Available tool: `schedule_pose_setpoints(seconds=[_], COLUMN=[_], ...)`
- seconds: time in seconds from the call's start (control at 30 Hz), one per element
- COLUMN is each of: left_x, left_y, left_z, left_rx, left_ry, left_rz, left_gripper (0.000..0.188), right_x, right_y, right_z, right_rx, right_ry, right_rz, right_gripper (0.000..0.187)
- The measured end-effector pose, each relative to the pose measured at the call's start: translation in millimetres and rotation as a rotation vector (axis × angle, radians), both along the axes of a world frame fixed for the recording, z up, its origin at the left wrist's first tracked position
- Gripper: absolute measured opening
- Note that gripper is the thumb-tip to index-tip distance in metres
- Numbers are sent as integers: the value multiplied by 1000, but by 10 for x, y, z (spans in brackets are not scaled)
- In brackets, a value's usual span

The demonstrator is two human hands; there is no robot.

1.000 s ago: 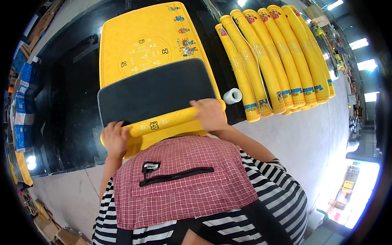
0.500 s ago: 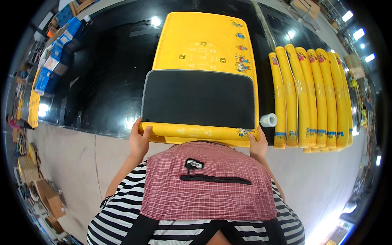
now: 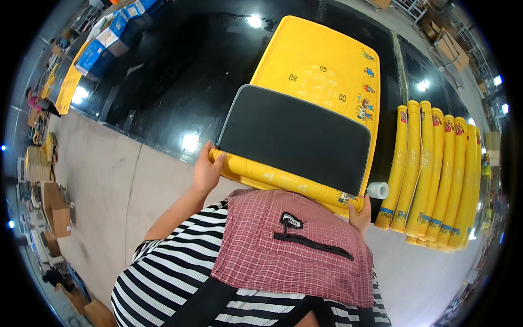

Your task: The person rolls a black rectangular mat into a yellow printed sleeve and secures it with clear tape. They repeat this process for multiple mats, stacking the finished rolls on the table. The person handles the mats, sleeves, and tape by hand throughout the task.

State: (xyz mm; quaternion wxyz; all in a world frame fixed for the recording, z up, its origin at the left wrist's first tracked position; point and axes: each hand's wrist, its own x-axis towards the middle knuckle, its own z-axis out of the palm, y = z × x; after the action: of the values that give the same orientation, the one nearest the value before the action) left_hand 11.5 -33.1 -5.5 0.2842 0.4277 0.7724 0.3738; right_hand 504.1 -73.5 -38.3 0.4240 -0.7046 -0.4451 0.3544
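A yellow printed mat [image 3: 310, 52] lies on the black table, with small cartoon figures along its right edge. Its near end is curled into a thick roll [image 3: 283, 177] along the table's front edge. A dark grey sheet or mat underside [image 3: 297, 136] with rounded corners covers the part just beyond the roll. My left hand [image 3: 208, 170] grips the roll's left end, thumb on top and fingers behind. At the right end, my right hand [image 3: 360, 215] holds it the same way; some of its fingers are hidden.
Right of the mat lie several rolled yellow mats [image 3: 433, 169] in clear wrap, side by side. A white tape roll [image 3: 377, 190] sits between them and my right hand. Blue boxes [image 3: 90, 57] line the far left of the black table [image 3: 163, 92]. Another person [image 3: 41, 102] is far left.
My view has turned, so the mat and table now appear slanted and further right. Both hands keep hold of the roll's ends, with little visible change in the roll.
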Motion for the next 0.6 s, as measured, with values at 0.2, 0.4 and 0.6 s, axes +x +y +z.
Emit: schedule_pose_setpoints(seconds=[0.2,0.4,0.6], left_x=[92,170,194], left_y=[-117,-322,-250], left_z=[-8,-289,-89], left_rx=[83,339,221], left_ry=[-255,-297,465], left_rz=[59,66,-191], left_gripper=[57,59,58], right_x=[-140,-220,-175], right_y=[5,33,60], right_z=[201,334,369], right_rx=[-97,-145,-275], right_ry=[-10,-82,-481], right_rz=[-30,4,110], right_gripper=[66,60,56])
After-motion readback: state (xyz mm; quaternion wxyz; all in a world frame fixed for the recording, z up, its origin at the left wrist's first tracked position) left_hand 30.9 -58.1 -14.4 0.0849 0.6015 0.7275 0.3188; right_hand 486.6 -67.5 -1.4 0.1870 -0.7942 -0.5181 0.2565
